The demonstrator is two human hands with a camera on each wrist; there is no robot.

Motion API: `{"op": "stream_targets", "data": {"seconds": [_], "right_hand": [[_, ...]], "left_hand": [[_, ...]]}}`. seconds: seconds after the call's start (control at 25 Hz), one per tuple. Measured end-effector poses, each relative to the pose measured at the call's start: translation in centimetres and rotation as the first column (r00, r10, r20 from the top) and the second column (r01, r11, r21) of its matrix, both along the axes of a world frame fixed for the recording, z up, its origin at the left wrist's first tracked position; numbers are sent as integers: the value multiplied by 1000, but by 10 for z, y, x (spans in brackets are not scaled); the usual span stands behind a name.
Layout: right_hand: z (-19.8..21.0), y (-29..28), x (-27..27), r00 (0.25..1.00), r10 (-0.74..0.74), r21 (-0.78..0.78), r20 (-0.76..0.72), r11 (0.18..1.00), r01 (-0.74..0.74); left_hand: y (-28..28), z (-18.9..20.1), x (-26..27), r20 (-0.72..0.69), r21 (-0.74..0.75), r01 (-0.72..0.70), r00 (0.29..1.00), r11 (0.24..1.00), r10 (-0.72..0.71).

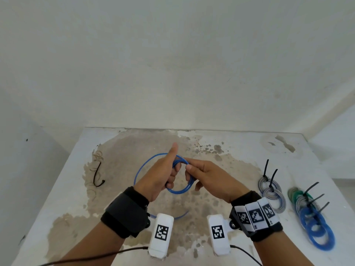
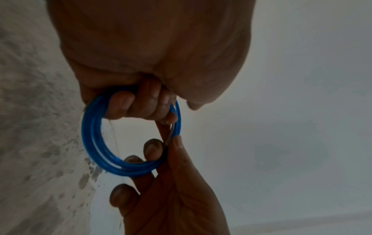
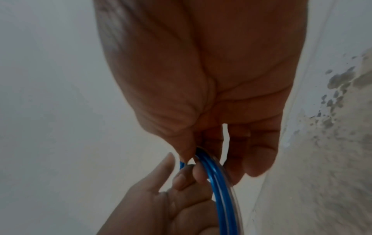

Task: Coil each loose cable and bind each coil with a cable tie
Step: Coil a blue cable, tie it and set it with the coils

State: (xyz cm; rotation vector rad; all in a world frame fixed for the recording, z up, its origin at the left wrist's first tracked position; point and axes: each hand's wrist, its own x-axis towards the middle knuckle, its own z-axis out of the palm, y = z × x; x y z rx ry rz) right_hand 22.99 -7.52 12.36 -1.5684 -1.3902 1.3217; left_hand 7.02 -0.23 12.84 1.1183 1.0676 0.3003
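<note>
A blue cable (image 1: pixel 180 191) is wound into a small coil held above the table. My left hand (image 1: pixel 172 173) grips the coil's left side, fingers curled through it (image 2: pixel 128 106) and thumb pointing up. My right hand (image 1: pixel 189 166) pinches the strands at the coil's upper right between thumb and forefinger (image 3: pixel 187 152). The cable's loose remainder (image 1: pixel 138 173) arcs out to the left over the table and reappears near my wrists. A single black cable tie (image 1: pixel 97 177) lies curved on the table at the left.
The white, stained table (image 1: pixel 240 150) meets a wall at the back. At the right lie bound coils with black ties sticking up: grey-white coils (image 1: pixel 272 194) and a row of green, grey and blue coils (image 1: pixel 315 227).
</note>
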Motion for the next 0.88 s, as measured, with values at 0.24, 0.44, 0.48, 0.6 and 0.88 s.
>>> {"op": "stream_targets", "data": {"seconds": [0.24,0.44,0.48,0.6,0.88], "right_hand": [[-7,-2,-10,966,-240,113,-94,962,250],[-15,-2,-18,910,-402,232,-101,880,415],[-16,-1,-19,906,-414,227,-93,877,424],[-17,3,-21,897,-438,240,-55,867,438],[-12,6,-2,895,-445,210,31,879,429]], "left_hand": [[-4,3,12,-14,133,-31,999,991,33],[-12,-1,21,-76,276,-47,995,960,70],[-13,-2,21,-82,293,-62,993,954,90],[-13,-5,22,-58,284,-93,992,954,114],[2,1,2,-343,233,155,937,960,-68]]}}
